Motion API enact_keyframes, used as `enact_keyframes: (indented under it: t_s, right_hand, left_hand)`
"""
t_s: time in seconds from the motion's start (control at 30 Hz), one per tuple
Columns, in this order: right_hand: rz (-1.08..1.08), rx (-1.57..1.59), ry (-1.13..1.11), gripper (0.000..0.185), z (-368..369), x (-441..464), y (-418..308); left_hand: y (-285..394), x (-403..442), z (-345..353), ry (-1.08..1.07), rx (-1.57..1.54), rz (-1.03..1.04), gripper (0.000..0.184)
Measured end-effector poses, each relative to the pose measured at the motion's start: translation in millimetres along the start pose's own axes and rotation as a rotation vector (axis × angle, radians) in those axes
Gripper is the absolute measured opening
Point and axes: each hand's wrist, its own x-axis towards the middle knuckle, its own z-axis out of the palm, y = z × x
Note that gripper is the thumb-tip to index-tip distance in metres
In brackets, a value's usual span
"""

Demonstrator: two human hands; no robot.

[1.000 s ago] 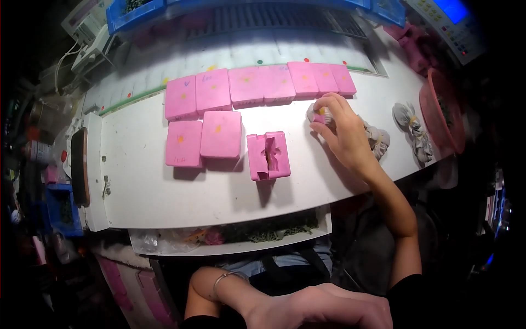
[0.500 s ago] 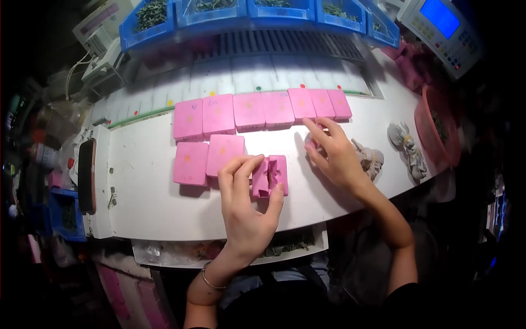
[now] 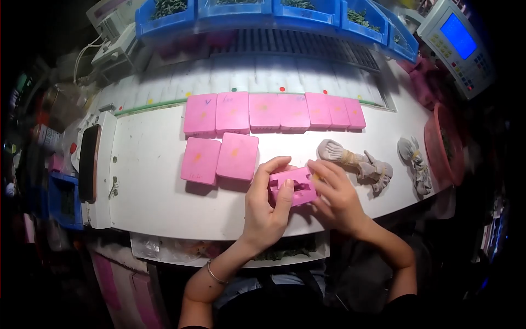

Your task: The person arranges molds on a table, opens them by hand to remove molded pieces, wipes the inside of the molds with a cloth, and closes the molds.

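Note:
My left hand (image 3: 268, 211) is wrapped round a pink block (image 3: 298, 196) with a hollowed cavity facing up, the thumb lying over the cavity. At the block's right end, the bent fingers of my right hand (image 3: 338, 198) hold something small with a yellow mark, mostly hidden by them. Left of my hands sit two pink blocks, one (image 3: 201, 160) beside the other (image 3: 238, 156). Behind them runs a row of several pink blocks (image 3: 265, 111). A grey-white cloth-like bundle (image 3: 359, 164) lies to the right of my hands.
Blue bins (image 3: 312, 15) with green pieces stand at the back. A control panel (image 3: 457, 41) with a blue screen is at the back right, above a pink basket (image 3: 440, 143). Another grey bundle (image 3: 415, 164) lies near that basket. A phone (image 3: 90, 163) is at the left.
My left hand has lifted and turned the hollow block, moving it right. My right hand has come from beside the grey bundle to the block's right end.

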Motion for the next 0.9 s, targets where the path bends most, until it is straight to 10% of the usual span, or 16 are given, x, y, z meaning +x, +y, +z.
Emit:
enact_keyframes:
  t_s: [0.2,0.47,0.67,0.77,0.83,0.9]
  right_hand:
    - [0.365,0.793,0.004,0.04,-25.5,19.9,-5.6]
    - [0.484,0.74,-0.123,0.022,-19.9,55.4,0.4]
    - [0.541,0.915,-0.172,0.025,-9.5,63.5,14.3]
    - [0.505,0.807,-0.167,0.028,-20.7,48.7,19.6]
    - [0.087,-0.128,0.109,0.039,-29.7,30.3,31.0]
    - [0.125,-0.161,-0.045,0.044,-36.0,10.7,41.6]
  left_hand:
    - [-0.8,3.0,1.3,-0.058,-0.222,-0.096,0.039]
    - [-11.2,-19.3,-3.2,-0.094,0.124,0.302,0.067]
    - [0.3,-16.5,-17.1,-0.266,0.313,0.233,0.078]
    - [2.7,-9.3,-20.2,-0.314,0.334,0.25,0.082]
    - [9.8,-5.6,-24.3,-0.341,0.355,0.18,0.085]
    - [7.3,-4.3,-24.4,-0.371,0.367,0.107,0.088]
